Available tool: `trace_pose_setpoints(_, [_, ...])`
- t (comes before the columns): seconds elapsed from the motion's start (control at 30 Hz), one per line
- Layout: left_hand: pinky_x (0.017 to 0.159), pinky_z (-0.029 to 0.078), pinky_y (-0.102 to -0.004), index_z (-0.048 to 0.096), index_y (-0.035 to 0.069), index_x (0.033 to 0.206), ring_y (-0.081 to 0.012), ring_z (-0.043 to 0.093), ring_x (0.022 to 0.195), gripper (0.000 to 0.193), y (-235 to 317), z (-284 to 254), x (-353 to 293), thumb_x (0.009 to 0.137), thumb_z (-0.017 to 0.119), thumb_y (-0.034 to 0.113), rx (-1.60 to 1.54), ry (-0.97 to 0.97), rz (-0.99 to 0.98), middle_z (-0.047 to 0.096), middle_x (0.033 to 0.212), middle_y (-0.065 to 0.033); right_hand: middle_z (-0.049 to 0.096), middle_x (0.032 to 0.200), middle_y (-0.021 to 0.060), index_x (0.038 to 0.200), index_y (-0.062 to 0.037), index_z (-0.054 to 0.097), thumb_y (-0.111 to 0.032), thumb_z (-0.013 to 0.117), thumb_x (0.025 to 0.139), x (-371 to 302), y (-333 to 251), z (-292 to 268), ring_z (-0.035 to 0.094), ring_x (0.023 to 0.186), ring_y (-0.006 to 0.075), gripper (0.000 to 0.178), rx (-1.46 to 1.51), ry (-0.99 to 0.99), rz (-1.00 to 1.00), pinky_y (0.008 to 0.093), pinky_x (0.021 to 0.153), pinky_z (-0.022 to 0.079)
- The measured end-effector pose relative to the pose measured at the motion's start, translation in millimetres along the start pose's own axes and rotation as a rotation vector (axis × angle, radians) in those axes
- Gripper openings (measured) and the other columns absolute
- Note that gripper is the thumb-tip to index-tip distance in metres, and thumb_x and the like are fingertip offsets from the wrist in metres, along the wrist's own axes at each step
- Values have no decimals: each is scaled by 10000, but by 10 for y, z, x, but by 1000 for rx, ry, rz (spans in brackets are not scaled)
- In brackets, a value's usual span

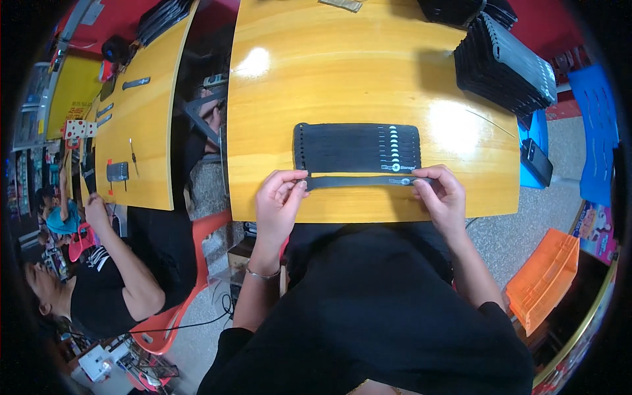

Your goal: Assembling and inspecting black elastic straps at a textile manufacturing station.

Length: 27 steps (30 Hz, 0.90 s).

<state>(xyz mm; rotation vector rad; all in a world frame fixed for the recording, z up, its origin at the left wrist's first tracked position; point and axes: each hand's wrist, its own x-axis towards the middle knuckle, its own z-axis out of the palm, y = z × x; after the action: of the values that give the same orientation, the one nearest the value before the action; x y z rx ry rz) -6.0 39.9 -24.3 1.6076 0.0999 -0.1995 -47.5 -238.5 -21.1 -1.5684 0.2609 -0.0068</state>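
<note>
Stretched level between my two hands is a black strap [355, 182] with pale print toward its right end. My left hand [282, 196] pinches its left end between thumb and fingers. At the other end, my right hand [440, 196] grips it the same way. Just beyond the strap, a set of similar black straps [342, 146] lies overlapped in a neat row on the yellow wooden table [276, 92], their printed ends to the right and rounded ends to the left.
Tall stacks of black straps [503, 66] stand at the table's far right. A phone [536, 162] rests on something blue beside the right edge. An orange basket [541, 280] is at lower right. To the left, a co-worker [108, 289] sits at another table [148, 112] with a few straps.
</note>
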Motion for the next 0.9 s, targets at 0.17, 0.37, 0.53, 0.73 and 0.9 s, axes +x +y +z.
trace_pose_setpoints(0.17, [683, 528, -207, 589, -24, 977, -87, 619, 761, 125, -43, -33, 96, 858, 598, -60, -27, 60, -35, 607, 846, -42, 616, 817, 25, 971, -14, 583, -15, 651, 851, 45, 83, -33, 599, 701, 67, 138, -47, 23, 1, 181, 601, 474])
trace_pose_setpoints(0.37, [663, 522, -198, 589, -26, 952, -84, 622, 741, 104, -108, -64, 141, 853, 613, -52, 0, 81, -34, 619, 831, -42, 623, 762, 13, 964, -16, 567, -33, 650, 858, 54, 43, -28, 603, 670, 62, 135, -26, 57, 95, 181, 569, 465])
trace_pose_setpoints(0.53, [651, 505, -181, 599, -35, 952, -70, 612, 744, 106, -154, -72, 151, 849, 610, -60, -14, 78, -14, 622, 831, -38, 621, 766, 13, 951, -9, 584, -34, 647, 861, 49, 54, -38, 601, 671, 60, 113, -81, 61, 89, 185, 573, 470])
trace_pose_setpoints(0.73, [613, 475, -160, 615, -41, 925, -48, 589, 710, 99, -182, -48, 172, 831, 622, -73, 58, 106, 49, 621, 814, -34, 612, 770, 11, 942, 4, 602, -33, 663, 847, 85, 61, -36, 585, 651, 60, 119, -181, 65, 32, 188, 584, 472])
trace_pose_setpoints(0.9, [591, 476, -160, 628, -37, 895, -49, 582, 693, 89, -215, -41, 192, 816, 632, -78, 129, 142, 86, 612, 806, -37, 611, 787, 15, 940, 13, 601, -26, 664, 843, 109, 98, -44, 573, 646, 58, 122, -269, 58, -24, 189, 589, 470])
